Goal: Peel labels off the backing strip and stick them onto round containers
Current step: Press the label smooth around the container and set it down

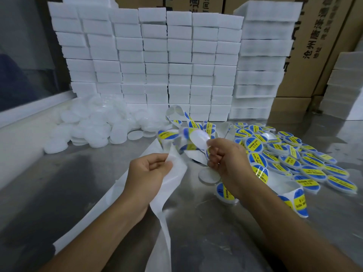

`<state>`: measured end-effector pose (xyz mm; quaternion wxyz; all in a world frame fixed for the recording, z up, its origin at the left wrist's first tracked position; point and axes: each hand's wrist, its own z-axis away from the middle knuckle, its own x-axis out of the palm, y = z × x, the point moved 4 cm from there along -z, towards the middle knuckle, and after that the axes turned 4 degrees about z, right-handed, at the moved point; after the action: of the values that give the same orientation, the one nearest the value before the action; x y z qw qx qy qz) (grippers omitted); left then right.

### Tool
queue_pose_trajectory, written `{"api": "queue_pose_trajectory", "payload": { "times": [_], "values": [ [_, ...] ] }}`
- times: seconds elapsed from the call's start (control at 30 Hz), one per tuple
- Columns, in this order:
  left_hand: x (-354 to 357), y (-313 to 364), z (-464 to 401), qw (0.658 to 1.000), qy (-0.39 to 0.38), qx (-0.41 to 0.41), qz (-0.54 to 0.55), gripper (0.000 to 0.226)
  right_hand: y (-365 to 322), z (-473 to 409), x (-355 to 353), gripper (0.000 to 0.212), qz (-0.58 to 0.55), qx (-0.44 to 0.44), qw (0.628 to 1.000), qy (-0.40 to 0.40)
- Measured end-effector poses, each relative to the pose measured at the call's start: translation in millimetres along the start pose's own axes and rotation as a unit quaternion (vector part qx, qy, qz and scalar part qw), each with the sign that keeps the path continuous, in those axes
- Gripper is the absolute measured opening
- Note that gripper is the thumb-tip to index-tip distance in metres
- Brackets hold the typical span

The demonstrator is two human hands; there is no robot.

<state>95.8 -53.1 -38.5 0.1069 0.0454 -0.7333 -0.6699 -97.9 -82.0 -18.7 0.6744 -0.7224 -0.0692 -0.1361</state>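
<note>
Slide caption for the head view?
Left hand grips backing strip; right hand peels a label.

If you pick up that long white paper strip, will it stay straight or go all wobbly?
Probably wobbly. The backing strip already bends and twists where it hangs from the left hand, so it looks thin and floppy. It likely weighs very little, since a fingertip pinch holds it up. Its surface looks glossy, so it may slide easily on the shiny metal table.
</note>
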Motion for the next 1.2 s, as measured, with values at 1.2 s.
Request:
{"api": "queue_pose_trajectory", "payload": {
  "times": [1.2],
  "values": [
    [-25,-10,-172,0.802,-0.012,0.026,-0.596,0.041,-21,12,2,0.024,0.359,-0.4,0.835,0.119]
  ]
}}
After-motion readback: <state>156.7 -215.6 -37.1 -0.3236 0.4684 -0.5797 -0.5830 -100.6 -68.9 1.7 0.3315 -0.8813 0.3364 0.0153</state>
